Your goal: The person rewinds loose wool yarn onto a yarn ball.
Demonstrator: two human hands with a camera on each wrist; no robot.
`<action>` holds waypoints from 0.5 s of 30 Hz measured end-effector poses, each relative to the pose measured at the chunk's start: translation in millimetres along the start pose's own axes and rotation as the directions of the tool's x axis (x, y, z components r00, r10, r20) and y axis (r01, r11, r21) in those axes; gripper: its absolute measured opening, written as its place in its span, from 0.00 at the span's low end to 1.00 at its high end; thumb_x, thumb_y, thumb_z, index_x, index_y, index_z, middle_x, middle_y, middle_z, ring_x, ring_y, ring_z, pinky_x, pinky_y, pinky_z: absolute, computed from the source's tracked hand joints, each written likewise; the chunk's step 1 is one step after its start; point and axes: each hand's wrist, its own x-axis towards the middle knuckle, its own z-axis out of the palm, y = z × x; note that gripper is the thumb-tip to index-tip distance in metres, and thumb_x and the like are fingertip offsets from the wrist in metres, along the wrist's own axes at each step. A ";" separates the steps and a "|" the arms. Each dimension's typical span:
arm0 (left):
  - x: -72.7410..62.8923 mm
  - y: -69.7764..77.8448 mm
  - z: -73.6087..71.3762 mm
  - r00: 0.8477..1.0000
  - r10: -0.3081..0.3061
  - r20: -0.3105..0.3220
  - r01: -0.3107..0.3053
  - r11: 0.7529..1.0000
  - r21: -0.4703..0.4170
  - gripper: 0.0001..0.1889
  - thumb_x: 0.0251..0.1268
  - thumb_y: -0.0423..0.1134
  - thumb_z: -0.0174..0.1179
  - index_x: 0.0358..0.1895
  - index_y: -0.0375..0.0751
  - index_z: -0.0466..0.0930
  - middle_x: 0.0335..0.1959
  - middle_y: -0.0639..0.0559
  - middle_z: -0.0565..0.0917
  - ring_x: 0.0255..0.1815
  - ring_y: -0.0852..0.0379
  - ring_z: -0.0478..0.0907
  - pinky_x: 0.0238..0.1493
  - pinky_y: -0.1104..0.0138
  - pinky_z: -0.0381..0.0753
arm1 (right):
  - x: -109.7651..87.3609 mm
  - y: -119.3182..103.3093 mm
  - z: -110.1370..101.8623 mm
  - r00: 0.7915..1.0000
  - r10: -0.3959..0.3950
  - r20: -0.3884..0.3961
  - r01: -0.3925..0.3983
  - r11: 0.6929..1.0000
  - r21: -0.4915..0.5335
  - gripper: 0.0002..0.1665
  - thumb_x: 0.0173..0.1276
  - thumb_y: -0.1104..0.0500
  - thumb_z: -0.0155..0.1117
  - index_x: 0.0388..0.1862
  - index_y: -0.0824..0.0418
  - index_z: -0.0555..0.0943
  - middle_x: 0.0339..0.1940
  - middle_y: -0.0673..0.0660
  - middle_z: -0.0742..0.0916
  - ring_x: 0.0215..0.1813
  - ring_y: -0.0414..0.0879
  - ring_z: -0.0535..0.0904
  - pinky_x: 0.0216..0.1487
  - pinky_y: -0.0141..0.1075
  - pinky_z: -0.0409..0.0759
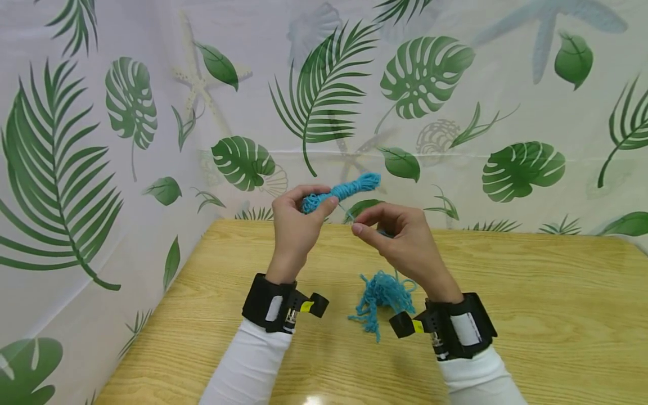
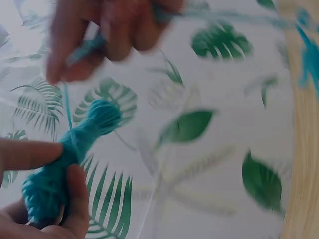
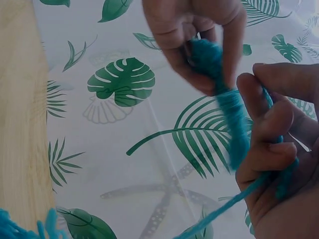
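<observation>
My left hand [image 1: 298, 225] grips one end of a bundle of blue yarn [image 1: 356, 187], held up above the table's far edge. Turns of yarn wrap round the bundle's narrow middle, and its far end is a looped tuft, plain in the left wrist view on the yarn bundle [image 2: 102, 117]. A taut strand [image 2: 69, 112] runs from the middle of the bundle to my right hand [image 1: 405, 242], which pinches it between thumb and forefinger. In the right wrist view the yarn [image 3: 219, 211] passes through the right hand's curled fingers and trails away below.
A loose, tangled heap of blue yarn [image 1: 385, 295] lies on the wooden table [image 1: 547, 304] below my right hand, with a strand rising from it. Behind the table hangs a white leaf-print cloth [image 1: 334, 152], which also covers the left side. Both wrists wear black camera straps.
</observation>
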 end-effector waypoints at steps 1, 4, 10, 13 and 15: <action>-0.3 -1.7 -1.3 1.000 0.025 0.016 -0.027 0.992 0.124 0.07 0.65 0.26 0.67 0.45 0.30 0.86 0.37 0.43 0.83 0.30 0.55 0.77 0.33 0.68 0.76 | -0.2 -0.2 -1.1 1.000 -0.004 -0.009 0.004 1.000 -0.013 0.03 0.71 0.67 0.68 0.41 0.64 0.87 0.33 0.55 0.87 0.23 0.47 0.71 0.25 0.36 0.68; -0.2 -2.5 -6.5 0.990 0.040 0.135 -0.086 0.931 0.355 0.07 0.64 0.28 0.68 0.44 0.31 0.87 0.37 0.41 0.84 0.27 0.52 0.76 0.31 0.65 0.75 | -1.0 -1.0 -5.7 0.999 -0.015 -0.046 0.014 0.999 -0.031 0.04 0.71 0.67 0.68 0.42 0.64 0.88 0.32 0.54 0.86 0.21 0.47 0.69 0.24 0.36 0.68; 3.0 6.9 -20.0 0.850 -0.197 0.488 -0.056 0.888 0.457 0.06 0.64 0.30 0.70 0.42 0.36 0.88 0.41 0.48 0.85 0.34 0.53 0.78 0.38 0.64 0.79 | -1.3 0.5 -17.5 0.993 -0.017 -0.116 0.019 1.000 0.009 0.04 0.71 0.68 0.68 0.43 0.66 0.87 0.34 0.55 0.86 0.20 0.46 0.68 0.22 0.35 0.68; 4.7 9.0 -26.1 0.712 -0.202 0.673 -0.017 0.953 0.304 0.06 0.65 0.27 0.69 0.43 0.33 0.87 0.39 0.47 0.85 0.35 0.53 0.79 0.41 0.62 0.82 | -0.7 1.5 -20.3 0.988 -0.009 -0.154 0.014 0.999 0.030 0.04 0.71 0.68 0.68 0.42 0.67 0.87 0.35 0.54 0.86 0.19 0.46 0.69 0.21 0.34 0.68; 4.9 9.5 -29.2 0.648 -0.138 0.749 0.026 0.987 0.159 0.06 0.65 0.26 0.68 0.43 0.32 0.86 0.39 0.45 0.85 0.36 0.51 0.79 0.43 0.60 0.83 | -0.3 2.3 -20.4 0.984 -0.003 -0.177 0.010 0.999 0.038 0.04 0.70 0.68 0.69 0.42 0.67 0.87 0.35 0.53 0.86 0.19 0.45 0.68 0.21 0.34 0.68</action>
